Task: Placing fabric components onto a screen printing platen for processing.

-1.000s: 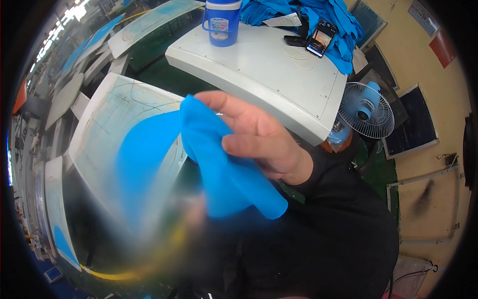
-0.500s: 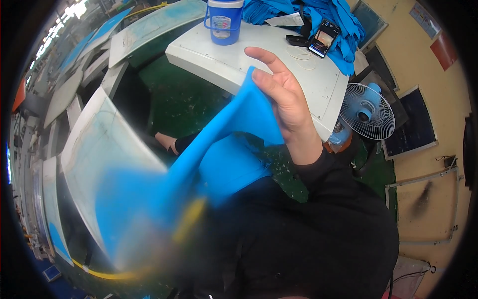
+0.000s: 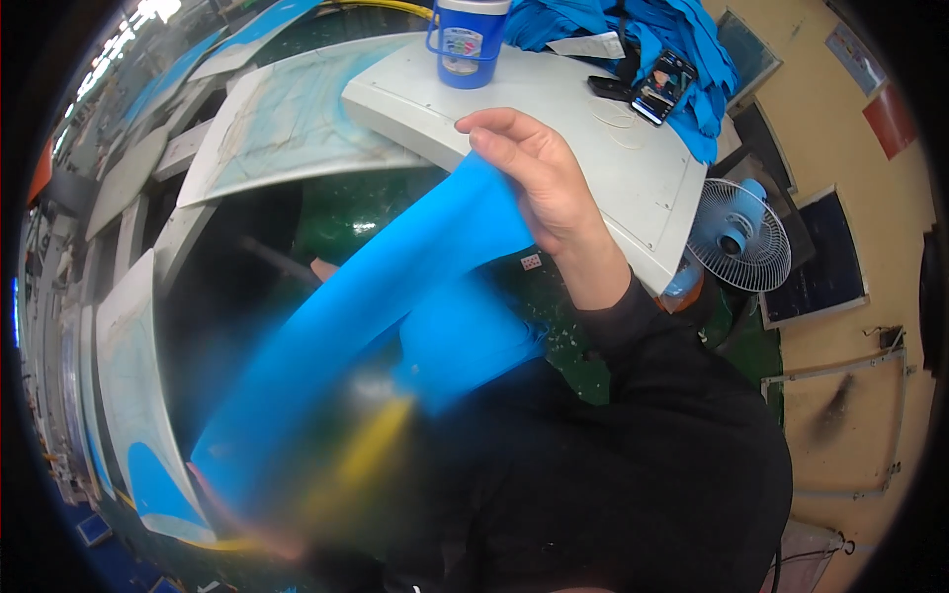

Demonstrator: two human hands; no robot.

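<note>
A long piece of blue fabric stretches diagonally between my hands. My right hand pinches its upper corner between thumb and fingers, in front of the pale table. At the lower left my left hand is smeared by motion; it grips the fabric's other end, its fingers partly hidden behind it. More blue fabric lies in a stack over my lap. Beside the stack runs a blurred yellow strip that I cannot identify.
Pale panels with blue stains stand left of the white table. On that table are a blue bucket, a phone and a heap of blue fabric. A caged fan stands at right, near the wall.
The fabric has straightened from a bunched fold into a long strip. My right hand has moved slightly left. The pale panels have shifted toward the lower left, leaving a dark gap behind the fabric.
</note>
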